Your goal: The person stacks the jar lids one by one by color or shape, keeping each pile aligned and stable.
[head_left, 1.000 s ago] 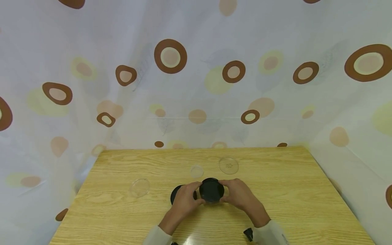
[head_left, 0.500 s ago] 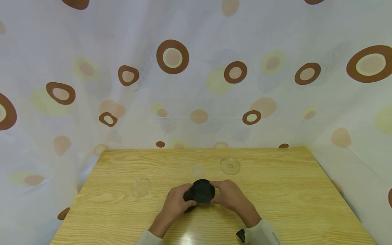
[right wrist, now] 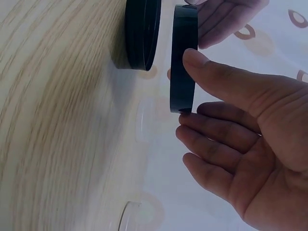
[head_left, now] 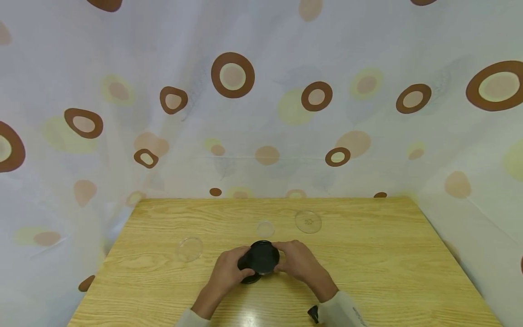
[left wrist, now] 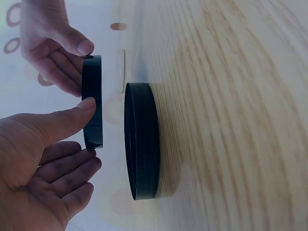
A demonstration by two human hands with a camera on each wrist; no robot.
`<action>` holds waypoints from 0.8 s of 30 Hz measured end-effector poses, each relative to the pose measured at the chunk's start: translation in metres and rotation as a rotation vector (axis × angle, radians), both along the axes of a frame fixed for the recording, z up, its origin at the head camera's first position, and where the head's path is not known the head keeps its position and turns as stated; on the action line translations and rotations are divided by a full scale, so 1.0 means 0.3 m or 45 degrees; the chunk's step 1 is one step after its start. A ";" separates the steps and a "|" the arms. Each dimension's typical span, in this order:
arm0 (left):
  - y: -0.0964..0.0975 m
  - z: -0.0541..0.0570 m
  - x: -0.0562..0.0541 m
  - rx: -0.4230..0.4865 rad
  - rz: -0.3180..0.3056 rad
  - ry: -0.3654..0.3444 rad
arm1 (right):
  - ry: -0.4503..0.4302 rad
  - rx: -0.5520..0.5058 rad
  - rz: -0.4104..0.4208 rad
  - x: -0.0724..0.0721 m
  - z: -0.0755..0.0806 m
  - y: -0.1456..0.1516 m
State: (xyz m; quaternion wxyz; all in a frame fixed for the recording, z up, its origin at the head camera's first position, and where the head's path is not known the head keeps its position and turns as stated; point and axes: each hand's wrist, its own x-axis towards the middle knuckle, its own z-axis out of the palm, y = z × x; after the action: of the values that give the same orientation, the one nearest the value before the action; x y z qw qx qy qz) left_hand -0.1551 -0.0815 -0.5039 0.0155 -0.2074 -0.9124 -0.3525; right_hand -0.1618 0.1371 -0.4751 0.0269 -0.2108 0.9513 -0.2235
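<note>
Both hands hold a shallow black round lid (head_left: 264, 257) flat, raised off the table. My left hand (head_left: 229, 271) grips its left edge, the thumb on the near side of the rim. On the opposite edge, my right hand (head_left: 297, 261) pinches the rim between thumb and fingers. Below it, a black round dish (left wrist: 144, 139) lies on the table with its open side up. The head view shows only the front-left part of that dish, the lid and left hand covering the rest. In the left wrist view a gap separates lid and dish.
Three clear round discs lie on the wooden table (head_left: 388, 263): one at the left (head_left: 189, 250), a small disc (head_left: 265, 229) behind the hands, and a disc with faint print (head_left: 308, 221) farther back. A patterned curtain (head_left: 261, 113) surrounds the far edge and sides.
Both hands have carried the lid leftward, so that it now overlaps the black dish. Earlier the lid stood to the right of the dish, with the left hand between them.
</note>
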 end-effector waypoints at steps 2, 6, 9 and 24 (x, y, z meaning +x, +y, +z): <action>-0.008 -0.002 0.001 0.005 -0.003 0.009 | 0.001 -0.004 0.008 -0.002 -0.004 -0.007; -0.028 -0.004 0.000 -0.007 0.009 -0.007 | 0.003 0.010 0.032 -0.006 -0.012 -0.025; -0.042 -0.008 -0.002 -0.031 0.022 -0.027 | 0.013 0.033 0.048 -0.010 -0.022 -0.041; -0.101 -0.035 -0.005 -0.148 0.056 0.011 | 0.046 0.164 0.107 -0.030 -0.067 -0.117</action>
State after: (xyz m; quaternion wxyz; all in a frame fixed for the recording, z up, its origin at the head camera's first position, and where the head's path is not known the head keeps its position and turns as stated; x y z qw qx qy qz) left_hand -0.1567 -0.1119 -0.5145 0.0151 -0.1893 -0.9356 -0.2977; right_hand -0.1709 0.1019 -0.4954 0.0324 -0.2525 0.9543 -0.1567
